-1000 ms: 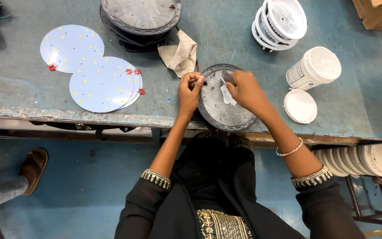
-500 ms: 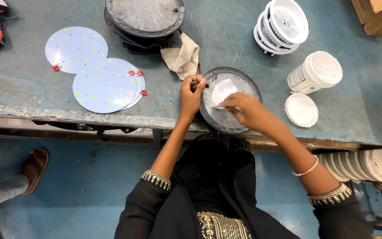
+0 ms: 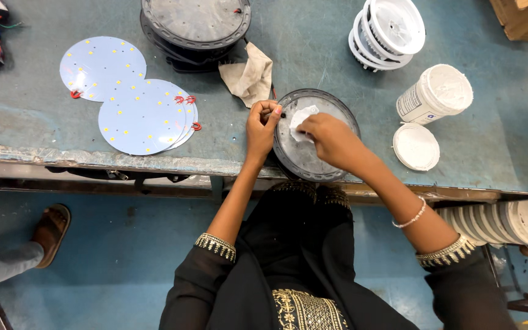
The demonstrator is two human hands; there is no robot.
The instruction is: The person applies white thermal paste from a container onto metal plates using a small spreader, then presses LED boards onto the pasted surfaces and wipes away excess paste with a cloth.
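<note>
A round grey metal housing (image 3: 313, 160) lies at the near edge of the blue-green bench (image 3: 313, 55). My left hand (image 3: 261, 125) grips its left rim, fingers pinched by a small dark spot. My right hand (image 3: 331, 139) presses a smear of white paste (image 3: 300, 116) onto the housing's inner face with the fingertips. An open white tub of paste (image 3: 438, 93) stands to the right, its white lid (image 3: 415, 146) lying flat beside it.
A stack of round white circuit discs (image 3: 142, 116) with red wires lies at left. More dark housings (image 3: 195, 24) are stacked at the back, a beige rag (image 3: 249, 76) beside them. White ring covers (image 3: 389, 30) sit back right. Another person's sandalled foot (image 3: 47, 235) is lower left.
My right hand has slid from the housing's top edge down over its middle, spreading the white paste. My left hand stays on the left rim.
</note>
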